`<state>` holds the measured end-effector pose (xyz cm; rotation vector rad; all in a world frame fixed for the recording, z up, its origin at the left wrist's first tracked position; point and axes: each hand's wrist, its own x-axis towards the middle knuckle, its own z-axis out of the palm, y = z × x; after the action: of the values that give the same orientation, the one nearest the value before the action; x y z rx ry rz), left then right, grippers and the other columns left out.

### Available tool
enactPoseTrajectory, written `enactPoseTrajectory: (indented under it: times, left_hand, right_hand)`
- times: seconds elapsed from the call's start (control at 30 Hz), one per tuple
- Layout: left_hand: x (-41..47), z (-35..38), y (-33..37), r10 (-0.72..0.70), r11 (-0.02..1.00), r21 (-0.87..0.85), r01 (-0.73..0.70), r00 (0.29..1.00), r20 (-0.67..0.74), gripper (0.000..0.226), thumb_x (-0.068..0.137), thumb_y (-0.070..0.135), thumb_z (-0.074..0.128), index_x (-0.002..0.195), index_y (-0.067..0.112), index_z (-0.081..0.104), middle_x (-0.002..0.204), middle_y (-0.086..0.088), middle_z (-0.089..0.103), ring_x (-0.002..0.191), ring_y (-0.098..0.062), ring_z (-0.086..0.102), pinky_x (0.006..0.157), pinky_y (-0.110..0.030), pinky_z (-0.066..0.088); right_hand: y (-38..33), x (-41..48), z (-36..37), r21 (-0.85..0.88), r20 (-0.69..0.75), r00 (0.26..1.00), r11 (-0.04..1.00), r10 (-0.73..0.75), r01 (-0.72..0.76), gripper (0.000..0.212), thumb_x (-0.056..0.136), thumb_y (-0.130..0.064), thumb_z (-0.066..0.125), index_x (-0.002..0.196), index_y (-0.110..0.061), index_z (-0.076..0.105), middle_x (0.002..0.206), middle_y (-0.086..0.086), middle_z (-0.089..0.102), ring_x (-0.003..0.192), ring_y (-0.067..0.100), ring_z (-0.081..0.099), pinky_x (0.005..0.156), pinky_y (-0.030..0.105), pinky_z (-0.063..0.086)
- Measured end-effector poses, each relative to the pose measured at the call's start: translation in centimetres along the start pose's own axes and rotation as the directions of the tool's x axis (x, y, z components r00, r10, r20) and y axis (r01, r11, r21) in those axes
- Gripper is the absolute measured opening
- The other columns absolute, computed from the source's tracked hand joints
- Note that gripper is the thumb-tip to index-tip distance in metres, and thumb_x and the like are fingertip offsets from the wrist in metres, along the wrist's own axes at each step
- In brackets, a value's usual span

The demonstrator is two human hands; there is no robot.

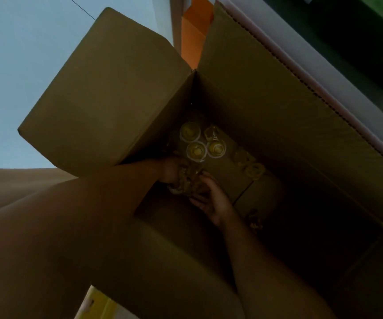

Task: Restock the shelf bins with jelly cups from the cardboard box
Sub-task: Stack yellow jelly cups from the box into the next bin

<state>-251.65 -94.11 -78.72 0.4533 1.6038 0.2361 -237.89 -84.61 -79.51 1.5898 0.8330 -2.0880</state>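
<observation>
I look down into a deep open cardboard box (266,107). Three yellow jelly cups (196,151) stand together on its floor near the far corner, and a few more lie on their sides to the right (252,169). Both my arms reach inside. My left hand (170,172) grips a bunch of jelly cups (185,183) against the near-left wall. My right hand (213,199) touches the same bunch from the right, its fingers curled around the cups. The light in the box is dim, so the held cups are hard to make out.
The box's flaps stand open: a big one at the left (103,88), another along the right (301,77). A white shelf edge (324,72) runs behind the right flap. An orange panel (192,38) shows at the top, a yellow object (98,305) at the bottom left.
</observation>
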Motion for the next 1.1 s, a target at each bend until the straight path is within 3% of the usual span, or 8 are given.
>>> enactPoseTrajectory:
  times: [0.13, 0.27, 0.37, 0.5, 0.67, 0.83, 0.97, 1.1]
  left_hand:
    - [-0.5, -0.4, 0.3, -0.015, 0.991, -0.136, 0.013, 1.000, -0.015, 0.066, 0.082, -0.010, 0.066, 0.141, 0.007, 0.043, 0.142, -0.014, 0.047, 0.129, -0.031, 0.047, 0.101, -0.035, 0.044]
    - [-0.7, -0.5, 1.0, -0.019, 0.979, -0.205, 0.016, 1.000, -0.012, 0.057, 0.085, -0.010, 0.064, 0.138, 0.006, 0.048, 0.138, -0.013, 0.052, 0.128, -0.028, 0.049, 0.090, -0.027, 0.043]
    - [-0.2, -0.3, 0.6, -0.028, 0.984, -0.174, 0.024, 0.999, -0.023, 0.059, 0.083, -0.005, 0.068, 0.137, 0.009, 0.049, 0.140, -0.011, 0.050, 0.127, -0.028, 0.049, 0.099, -0.032, 0.045]
    - [0.0, -0.3, 0.3, -0.015, 0.980, -0.197, 0.003, 0.998, -0.056, 0.058, 0.083, -0.008, 0.066, 0.136, 0.005, 0.049, 0.135, -0.012, 0.053, 0.126, -0.027, 0.050, 0.102, -0.033, 0.043]
    - [0.3, 0.1, 0.1, -0.030, 0.988, -0.156, 0.017, 0.996, -0.083, 0.056, 0.088, -0.004, 0.063, 0.139, 0.001, 0.042, 0.141, -0.017, 0.048, 0.131, -0.030, 0.045, 0.101, -0.028, 0.037]
    - [0.4, -0.6, 0.1, -0.038, 0.999, -0.006, 0.037, 0.994, -0.106, 0.055, 0.087, 0.006, 0.068, 0.138, 0.015, 0.050, 0.141, -0.008, 0.050, 0.129, -0.025, 0.048, 0.108, -0.034, 0.039]
    - [0.1, -0.6, 0.3, -0.050, 0.997, -0.062, 0.050, 0.999, 0.015, 0.052, 0.082, 0.004, 0.072, 0.130, 0.014, 0.053, 0.130, -0.009, 0.057, 0.122, -0.029, 0.054, 0.101, -0.048, 0.047]
    - [0.5, -0.2, 0.1, -0.066, 0.996, -0.064, 0.066, 0.998, 0.006, 0.060, 0.084, 0.008, 0.071, 0.137, 0.019, 0.047, 0.135, -0.008, 0.053, 0.121, -0.028, 0.053, 0.094, -0.043, 0.052]
  right_hand:
    - [0.0, 0.4, -0.6, -0.068, -0.013, 1.000, 0.998, 0.005, -0.006, 0.022, 0.095, -0.038, 0.050, 0.116, -0.042, 0.054, 0.116, -0.001, 0.062, 0.103, 0.025, 0.060, 0.098, 0.043, 0.044]
    - [-0.4, 0.3, -1.0, -0.199, -0.032, 0.999, 0.979, 0.042, -0.048, 0.026, 0.093, -0.048, 0.049, 0.111, -0.033, 0.061, 0.109, -0.002, 0.067, 0.096, 0.019, 0.063, 0.086, 0.037, 0.049]
    - [-1.1, 0.7, -1.0, -0.303, -0.083, 0.993, 0.952, -0.083, 0.054, 0.013, 0.096, -0.035, 0.052, 0.105, -0.030, 0.060, 0.100, -0.001, 0.069, 0.087, 0.015, 0.065, 0.070, 0.029, 0.052]
    - [-1.9, 1.8, -0.1, -0.397, -0.034, 0.950, 0.877, -0.310, 0.272, 0.038, 0.094, -0.024, 0.060, 0.130, -0.027, 0.050, 0.115, -0.006, 0.060, 0.103, 0.011, 0.057, 0.072, 0.014, 0.049]
    - [-2.1, 2.7, 0.4, -0.583, -0.014, 0.980, 0.798, -0.200, 0.155, 0.017, 0.092, -0.034, 0.061, 0.100, -0.020, 0.055, 0.096, 0.002, 0.060, 0.088, 0.017, 0.058, 0.064, 0.023, 0.042]
    - [-2.6, 2.3, -0.4, -0.525, 0.059, 0.988, 0.838, -0.139, 0.149, 0.029, 0.097, -0.022, 0.052, 0.126, -0.021, 0.056, 0.114, 0.000, 0.062, 0.093, 0.011, 0.058, 0.067, 0.018, 0.047]
    - [-3.7, 1.4, -0.6, -0.496, 0.161, 0.986, 0.860, -0.048, 0.123, 0.018, 0.098, -0.024, 0.051, 0.113, -0.022, 0.060, 0.094, -0.009, 0.064, 0.081, 0.001, 0.060, 0.060, 0.010, 0.049]
    - [-2.6, 0.9, -0.9, -0.454, 0.176, 0.984, 0.890, 0.034, 0.050, 0.012, 0.096, -0.028, 0.054, 0.106, -0.028, 0.061, 0.098, -0.007, 0.065, 0.093, 0.010, 0.062, 0.074, 0.023, 0.051]
